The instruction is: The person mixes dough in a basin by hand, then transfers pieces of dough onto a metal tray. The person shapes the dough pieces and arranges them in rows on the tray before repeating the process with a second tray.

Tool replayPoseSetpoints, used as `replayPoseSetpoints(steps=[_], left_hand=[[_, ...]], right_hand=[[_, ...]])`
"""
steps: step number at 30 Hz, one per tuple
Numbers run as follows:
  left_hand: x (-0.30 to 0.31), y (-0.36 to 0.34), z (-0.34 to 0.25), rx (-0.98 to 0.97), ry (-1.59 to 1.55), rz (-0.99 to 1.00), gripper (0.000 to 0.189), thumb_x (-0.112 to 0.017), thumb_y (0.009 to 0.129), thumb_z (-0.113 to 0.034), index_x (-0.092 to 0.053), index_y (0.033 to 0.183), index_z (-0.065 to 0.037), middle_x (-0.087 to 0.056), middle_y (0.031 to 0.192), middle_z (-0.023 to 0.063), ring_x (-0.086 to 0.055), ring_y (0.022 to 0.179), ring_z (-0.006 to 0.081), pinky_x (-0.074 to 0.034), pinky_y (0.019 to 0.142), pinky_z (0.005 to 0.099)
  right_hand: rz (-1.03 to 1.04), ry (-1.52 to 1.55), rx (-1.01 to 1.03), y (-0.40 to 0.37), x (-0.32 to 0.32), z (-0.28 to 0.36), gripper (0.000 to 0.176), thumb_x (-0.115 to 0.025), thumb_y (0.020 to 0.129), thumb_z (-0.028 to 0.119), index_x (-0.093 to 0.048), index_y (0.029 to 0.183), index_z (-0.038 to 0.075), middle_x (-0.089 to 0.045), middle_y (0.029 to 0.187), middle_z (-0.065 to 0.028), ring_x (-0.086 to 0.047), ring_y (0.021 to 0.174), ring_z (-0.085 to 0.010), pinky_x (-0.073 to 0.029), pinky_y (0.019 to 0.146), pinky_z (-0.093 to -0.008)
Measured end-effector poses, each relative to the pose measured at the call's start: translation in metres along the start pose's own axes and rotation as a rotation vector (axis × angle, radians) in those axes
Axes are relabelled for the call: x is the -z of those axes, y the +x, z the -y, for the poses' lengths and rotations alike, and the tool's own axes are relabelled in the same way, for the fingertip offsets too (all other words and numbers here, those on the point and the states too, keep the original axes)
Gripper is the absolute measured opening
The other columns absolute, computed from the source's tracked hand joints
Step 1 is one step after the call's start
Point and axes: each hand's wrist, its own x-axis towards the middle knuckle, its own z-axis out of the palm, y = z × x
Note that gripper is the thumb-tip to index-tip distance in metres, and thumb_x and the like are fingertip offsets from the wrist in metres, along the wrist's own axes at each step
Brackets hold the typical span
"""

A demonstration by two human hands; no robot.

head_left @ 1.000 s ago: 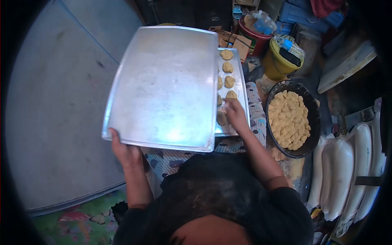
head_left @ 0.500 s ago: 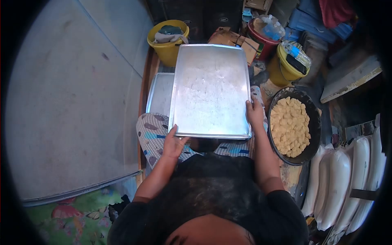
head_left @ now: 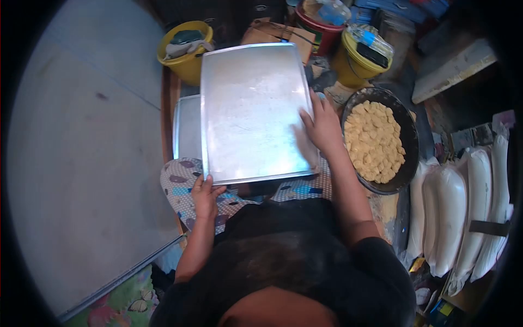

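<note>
A shiny metal baking tray (head_left: 256, 114) rests over my patterned lap, its near edge toward me. My left hand (head_left: 206, 200) is shut on its near left corner, thumb on the rim and fingers underneath. At the right edge, my right hand (head_left: 325, 128) is open, fingers stretched forward along the rim and thumb over the surface, where its reflection shows. A second metal tray (head_left: 188, 128) lies lower to the left, partly covered by the first. Right of my right hand stands a black basin (head_left: 409, 158) of pale dough pieces (head_left: 375, 141).
At the back are a yellow bucket (head_left: 185, 68) with cloths in it, a cardboard box (head_left: 272, 35), a red bucket (head_left: 313, 35) and another yellow bucket (head_left: 348, 62) with a bottle on top. Filled plastic bags (head_left: 449, 212) stand at right. A large grey panel (head_left: 92, 163) fills the left.
My right hand has let go of the tray's edge and opened, moving forward along the rim. My view has shifted toward the right, and the left hand keeps its corner.
</note>
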Motion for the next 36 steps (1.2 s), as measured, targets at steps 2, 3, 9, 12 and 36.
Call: replayPoseSetpoints(steps=[2, 3, 9, 12, 36], left_hand=[[-0.012, -0.007, -0.003, -0.025, -0.008, -0.072, 0.033, -0.059, 0.091, -0.012, -0.048, 0.121, -0.001, -0.06, 0.084, 0.0064, -0.061, 0.062, 0.0151, -0.055, 0.053, 0.0286], [-0.013, -0.008, 0.0, -0.006, 0.007, -0.053, 0.033, -0.059, 0.091, -0.012, -0.048, 0.121, -0.001, -0.06, 0.084, 0.0064, -0.061, 0.062, 0.0151, -0.055, 0.053, 0.0286], [0.03, 0.013, -0.013, -0.296, 0.776, -0.093, 0.059, -0.065, 0.083, -0.008, -0.038, 0.135, -0.001, -0.049, 0.083, 0.0038, -0.05, 0.075, 0.0155, -0.043, 0.067, 0.0275], [0.045, 0.021, -0.021, -0.518, 1.288, -0.038, 0.06, -0.068, 0.079, -0.008, -0.042, 0.133, -0.001, -0.05, 0.101, 0.0125, -0.05, 0.095, 0.0248, -0.042, 0.085, 0.0353], [-0.507, 0.021, 0.303, 0.191, 1.659, 1.044, 0.068, -0.067, 0.078, -0.038, -0.043, 0.134, -0.009, -0.027, 0.144, 0.0248, -0.038, 0.127, 0.041, -0.04, 0.101, 0.0461]], right_hand=[[-0.376, 0.08, 0.278, 0.011, 0.04, 0.053, 0.055, -0.065, 0.083, 0.028, -0.049, 0.13, 0.003, -0.051, 0.127, -0.0204, -0.051, 0.114, -0.0367, -0.041, 0.097, -0.0431], [-0.453, 0.225, 0.387, 0.018, 0.055, 0.073, 0.06, -0.065, 0.082, 0.03, -0.046, 0.134, 0.006, -0.047, 0.133, -0.0194, -0.046, 0.122, -0.0364, -0.035, 0.103, -0.0445], [0.258, -0.156, 0.3, 0.035, -0.12, 0.057, 0.078, -0.038, 0.091, 0.058, -0.023, 0.148, 0.007, -0.017, 0.154, -0.0168, -0.012, 0.144, -0.0291, -0.005, 0.114, -0.0532], [0.222, -0.089, 0.316, 0.028, -0.133, 0.057, 0.08, -0.034, 0.09, 0.063, -0.025, 0.147, 0.008, -0.018, 0.154, -0.0166, -0.011, 0.144, -0.0281, -0.003, 0.114, -0.0522], [-0.185, 0.066, -1.411, -0.214, -0.115, -0.532, 0.079, -0.072, 0.077, 0.035, -0.038, 0.134, -0.007, -0.045, 0.134, -0.0238, -0.055, 0.112, -0.0315, -0.047, 0.091, -0.0382]])
